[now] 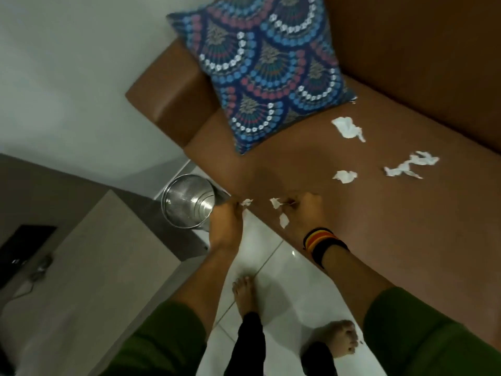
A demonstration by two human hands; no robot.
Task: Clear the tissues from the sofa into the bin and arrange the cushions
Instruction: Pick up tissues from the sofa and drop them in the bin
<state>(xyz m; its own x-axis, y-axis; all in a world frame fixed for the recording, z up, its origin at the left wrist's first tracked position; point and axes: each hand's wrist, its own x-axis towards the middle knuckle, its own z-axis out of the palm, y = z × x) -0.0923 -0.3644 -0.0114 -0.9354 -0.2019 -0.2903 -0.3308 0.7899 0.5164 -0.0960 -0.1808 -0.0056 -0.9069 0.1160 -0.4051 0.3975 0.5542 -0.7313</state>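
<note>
My left hand (226, 221) pinches a small white tissue scrap (246, 202) at the front edge of the brown sofa (311, 158), right beside the shiny metal bin (187, 203). My right hand (306, 213), with a striped wristband, grips another torn tissue (278, 206) on the seat. Three crumpled tissues lie further back on the seat: one near the cushion (348, 128), a small one (344, 176) and a long torn one (410, 165). A blue patterned cushion (265, 69) leans in the sofa's left corner.
The bin stands on the floor between the sofa's left armrest (165, 96) and a beige cabinet (89, 267) with a dark device and cable on it. My bare feet (245, 294) stand on white tiles.
</note>
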